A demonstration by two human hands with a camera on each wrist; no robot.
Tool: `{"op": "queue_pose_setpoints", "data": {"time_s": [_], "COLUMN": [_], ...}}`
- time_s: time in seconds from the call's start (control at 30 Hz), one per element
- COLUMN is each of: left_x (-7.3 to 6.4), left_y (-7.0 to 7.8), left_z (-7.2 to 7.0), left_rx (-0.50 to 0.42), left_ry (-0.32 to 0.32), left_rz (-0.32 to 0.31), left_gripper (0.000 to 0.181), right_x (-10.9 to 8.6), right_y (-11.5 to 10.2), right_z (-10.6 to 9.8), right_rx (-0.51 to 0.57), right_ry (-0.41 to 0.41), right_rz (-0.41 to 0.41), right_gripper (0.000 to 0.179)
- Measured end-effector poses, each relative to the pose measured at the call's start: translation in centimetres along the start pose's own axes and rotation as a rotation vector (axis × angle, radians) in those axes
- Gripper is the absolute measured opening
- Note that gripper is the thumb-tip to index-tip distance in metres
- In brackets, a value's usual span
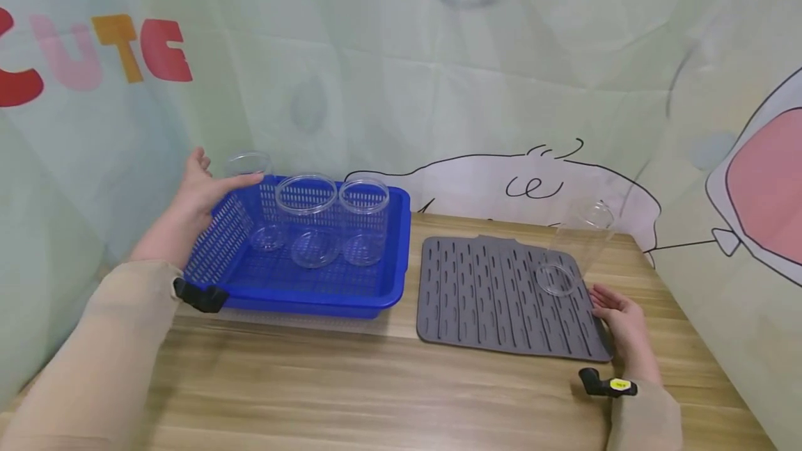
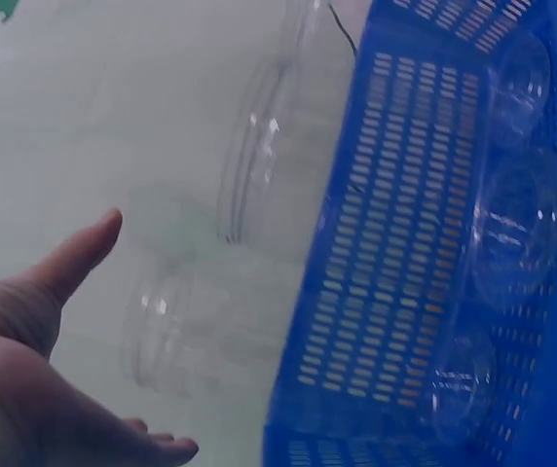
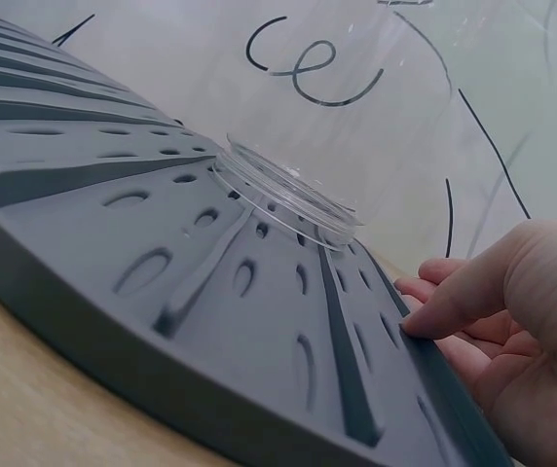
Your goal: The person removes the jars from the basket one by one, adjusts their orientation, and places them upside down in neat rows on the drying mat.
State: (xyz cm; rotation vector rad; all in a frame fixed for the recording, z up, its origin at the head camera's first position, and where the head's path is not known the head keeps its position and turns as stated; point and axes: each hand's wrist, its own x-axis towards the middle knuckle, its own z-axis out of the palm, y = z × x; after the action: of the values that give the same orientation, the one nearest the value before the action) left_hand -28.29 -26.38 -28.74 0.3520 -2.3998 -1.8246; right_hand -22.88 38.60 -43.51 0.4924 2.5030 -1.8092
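In the head view my left hand point(image 1: 199, 195) is at the back left of a blue plastic basket point(image 1: 393, 291), fingers spread beside the leftmost clear jar point(image 1: 269, 211). The left wrist view shows a gap between the thumb and that jar. Two more clear jars, a wider one point(image 1: 313, 232) and a narrower one point(image 1: 365, 225), stand upright in the basket. On the right, my right hand point(image 1: 623, 326) holds the right edge of a grey ribbed drying mat point(image 1: 489, 305), thumb on top and other fingers beyond the edge. Another clear jar point(image 1: 579, 249) stands on the mat's right part.
The wooden table point(image 1: 376, 395) runs along the front of the basket and mat. Printed curtains point(image 1: 438, 89) hang close behind and at both sides. Each wrist carries a black camera mount, one on the left point(image 1: 200, 294) and one on the right point(image 1: 604, 385).
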Motion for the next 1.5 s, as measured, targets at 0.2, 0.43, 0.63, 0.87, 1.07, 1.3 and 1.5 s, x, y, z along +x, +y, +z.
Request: {"op": "queue_pose_setpoints", "data": {"time_s": [0.2,0.43,0.63,0.87,1.07,1.3,1.5], "left_x": [2.1,3.9,4.9,5.2,4.6,4.0,3.4], "left_y": [-0.8,-1.4,-2.0,-2.5,-2.4,-1.9,-1.2], "left_z": [-1.1,-1.8,-1.7,-1.1,-0.7,-0.6,-1.0], "left_rx": [-0.009,-0.004,0.024,0.058,0.057,0.030,0.010], "left_ry": [-0.147,-0.275,-0.319,-0.306,-0.224,-0.153,-0.117], "left_rz": [-0.033,-0.067,-0.066,-0.048,-0.042,-0.035,-0.023], "left_gripper": [0.118,0.115,0.105,0.100,0.099,0.098,0.094], "right_x": [-0.1,-0.1,-0.2,-0.2,-0.1,0.0,0.1], "right_y": [-0.1,0.0,0.1,0.1,0.0,0.0,0.1], "right_z": [0.0,0.1,0.1,0.1,0.2,0.3,0.0], "right_rx": [0.014,0.007,-0.004,0.006,0.027,0.025,0.039], "right_ry": [-0.001,0.007,0.014,0.028,0.021,0.016,-0.008], "right_rz": [-0.018,-0.007,0.013,0.014,0.001,0.003,0.010], "right_gripper": [0.058,0.059,0.059,0.058,0.058,0.058,0.060]}}
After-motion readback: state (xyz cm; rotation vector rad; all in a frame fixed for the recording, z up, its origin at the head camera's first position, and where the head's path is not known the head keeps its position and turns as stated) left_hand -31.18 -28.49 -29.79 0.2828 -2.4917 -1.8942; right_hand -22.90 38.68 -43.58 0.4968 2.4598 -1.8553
